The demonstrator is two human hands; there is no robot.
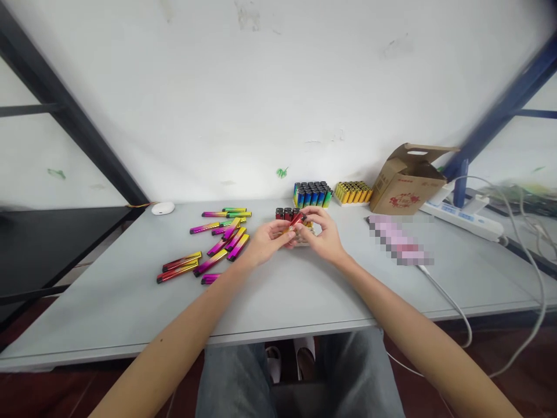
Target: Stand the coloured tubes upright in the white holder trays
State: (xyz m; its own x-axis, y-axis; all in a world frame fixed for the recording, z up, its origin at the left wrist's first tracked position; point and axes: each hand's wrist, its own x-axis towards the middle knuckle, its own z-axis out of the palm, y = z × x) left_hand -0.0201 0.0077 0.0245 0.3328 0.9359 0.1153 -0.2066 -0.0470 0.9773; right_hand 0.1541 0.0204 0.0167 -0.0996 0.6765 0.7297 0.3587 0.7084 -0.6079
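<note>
A red lighter (296, 220) is held between my left hand (266, 241) and my right hand (322, 237), with the fingers of both closed on it. Right under and behind them stands a pale tray (301, 239), partly hidden by my hands, with dark red lighters (284, 213) upright in its back row. On the left of the grey table (261, 302) lie several loose lighters: purple and yellow ones (211, 262), green and yellow ones (235, 209), and two red and yellow ones (177, 271).
Behind my hands stand a block of blue-green lighters (314, 196) and a tray of yellow ones (354, 193). An open cardboard box (402, 183), a blurred-out pink object (400, 239) with a cable, and a power strip (465, 220) are at right. A white case (163, 208) lies back left.
</note>
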